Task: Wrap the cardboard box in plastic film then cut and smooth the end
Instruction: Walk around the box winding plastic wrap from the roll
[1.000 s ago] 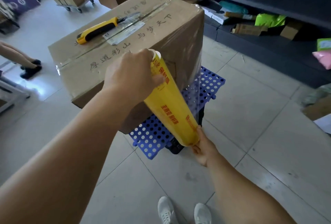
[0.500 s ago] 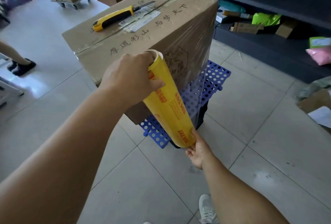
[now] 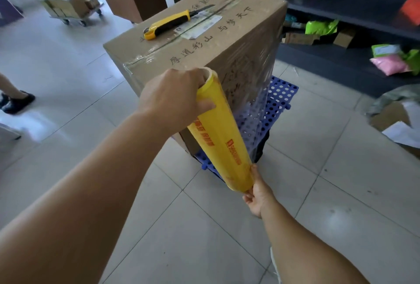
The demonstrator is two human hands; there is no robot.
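A large cardboard box [image 3: 181, 40] with printed characters stands on a blue perforated pallet [image 3: 278, 99]. A yellow roll of plastic film [image 3: 219, 140] stands tilted at the box's near corner. My left hand [image 3: 172, 99] grips its top end, fingers in the core. My right hand [image 3: 258, 193] holds its bottom end. Clear film [image 3: 259, 93] stretches from the roll across the box's right face. A yellow and black utility knife [image 3: 169, 24] lies on top of the box.
Dark shelves [image 3: 354, 20] with packages run along the right. Torn cardboard and paper [image 3: 395, 122] lie on the floor at right. A cart of boxes [image 3: 72, 6] stands far left. Another person's foot [image 3: 16, 102] is at the left edge. Tiled floor surrounds the pallet.
The view has shifted leftward around the box, showing more of its right face. The roll has stayed in both hands, with more film drawn across that face.
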